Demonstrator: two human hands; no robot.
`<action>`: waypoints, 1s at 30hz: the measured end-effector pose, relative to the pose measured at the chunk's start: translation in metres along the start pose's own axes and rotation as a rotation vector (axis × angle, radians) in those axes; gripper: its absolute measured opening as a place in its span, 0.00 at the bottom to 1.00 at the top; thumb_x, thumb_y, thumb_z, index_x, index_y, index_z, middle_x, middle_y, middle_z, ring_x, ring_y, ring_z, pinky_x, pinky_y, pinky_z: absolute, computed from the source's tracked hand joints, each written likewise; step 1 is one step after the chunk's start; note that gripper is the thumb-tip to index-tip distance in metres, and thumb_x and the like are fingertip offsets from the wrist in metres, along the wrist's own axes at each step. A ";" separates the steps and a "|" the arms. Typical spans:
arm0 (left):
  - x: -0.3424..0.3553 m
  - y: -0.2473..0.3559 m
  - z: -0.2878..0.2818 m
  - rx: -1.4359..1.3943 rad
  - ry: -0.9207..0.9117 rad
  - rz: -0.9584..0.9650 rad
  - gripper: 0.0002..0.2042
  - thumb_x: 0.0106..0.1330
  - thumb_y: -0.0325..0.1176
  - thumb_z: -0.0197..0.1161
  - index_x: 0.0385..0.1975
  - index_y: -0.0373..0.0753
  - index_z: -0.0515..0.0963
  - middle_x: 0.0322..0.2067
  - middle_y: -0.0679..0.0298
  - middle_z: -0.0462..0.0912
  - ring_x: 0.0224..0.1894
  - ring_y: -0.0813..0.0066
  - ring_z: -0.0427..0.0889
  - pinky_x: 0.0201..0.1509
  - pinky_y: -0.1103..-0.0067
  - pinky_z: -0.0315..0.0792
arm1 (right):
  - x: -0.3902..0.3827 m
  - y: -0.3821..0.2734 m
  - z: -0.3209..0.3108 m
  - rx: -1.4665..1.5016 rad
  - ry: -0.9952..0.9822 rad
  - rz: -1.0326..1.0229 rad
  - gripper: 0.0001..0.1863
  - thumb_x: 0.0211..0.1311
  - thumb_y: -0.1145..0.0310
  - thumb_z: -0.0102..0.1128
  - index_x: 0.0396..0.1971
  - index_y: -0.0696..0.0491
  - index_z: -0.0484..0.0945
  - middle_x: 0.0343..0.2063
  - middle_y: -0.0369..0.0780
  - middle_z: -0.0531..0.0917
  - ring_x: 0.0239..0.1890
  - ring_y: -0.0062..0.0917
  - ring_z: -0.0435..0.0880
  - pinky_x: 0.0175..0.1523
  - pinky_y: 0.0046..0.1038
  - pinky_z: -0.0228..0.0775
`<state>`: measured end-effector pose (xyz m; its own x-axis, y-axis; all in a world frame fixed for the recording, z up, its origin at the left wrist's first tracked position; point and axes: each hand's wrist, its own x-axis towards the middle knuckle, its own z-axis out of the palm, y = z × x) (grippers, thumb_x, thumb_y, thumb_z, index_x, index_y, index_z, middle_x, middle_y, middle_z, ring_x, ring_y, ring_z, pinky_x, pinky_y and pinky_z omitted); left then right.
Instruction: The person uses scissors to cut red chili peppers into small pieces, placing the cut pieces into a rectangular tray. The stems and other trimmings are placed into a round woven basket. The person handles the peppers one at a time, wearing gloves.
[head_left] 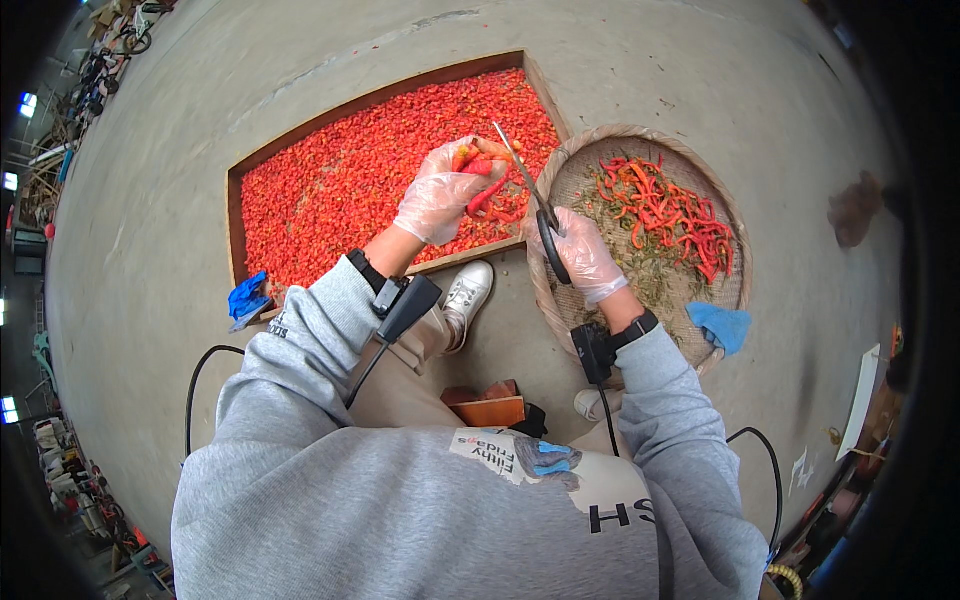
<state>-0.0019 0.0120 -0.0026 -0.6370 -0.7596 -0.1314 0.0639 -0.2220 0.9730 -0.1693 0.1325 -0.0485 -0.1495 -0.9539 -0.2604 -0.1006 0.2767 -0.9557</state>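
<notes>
My left hand [435,200], in a clear plastic glove, is closed around a small bunch of red and orange chili peppers [484,198] above the tray. My right hand [588,258], gloved the same way, grips the black handles of a pair of scissors [546,232]. Its metal blades point up and away, just right of the held peppers. Beneath my left hand, a shallow wooden tray [236,215] is spread with chopped red chili pieces [345,165]. Under my right hand stands a round woven basket [742,215] with whole red chilies [665,215] and loose green stems.
A blue cloth [720,326] hangs on the basket's near right rim. Some blue material [247,298] lies at the tray's near left corner. My shoe [468,298] stands between tray and basket, on concrete floor. A small wooden stool [488,411] is close beneath me. Clutter lines the left wall.
</notes>
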 end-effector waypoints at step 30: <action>-0.002 0.003 -0.013 -0.130 -0.097 0.062 0.16 0.60 0.40 0.64 0.41 0.37 0.75 0.28 0.68 0.79 0.22 0.80 0.79 0.21 0.84 0.70 | -0.002 -0.003 -0.009 0.032 -0.065 0.017 0.14 0.59 0.57 0.61 0.29 0.55 0.77 0.20 0.32 0.75 0.24 0.13 0.70 0.29 0.19 0.63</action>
<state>0.0092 0.0046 -0.0014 -0.6999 -0.7127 -0.0471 0.2001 -0.2589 0.9449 -0.1779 0.1348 -0.0443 -0.0865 -0.9548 -0.2843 -0.0672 0.2903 -0.9546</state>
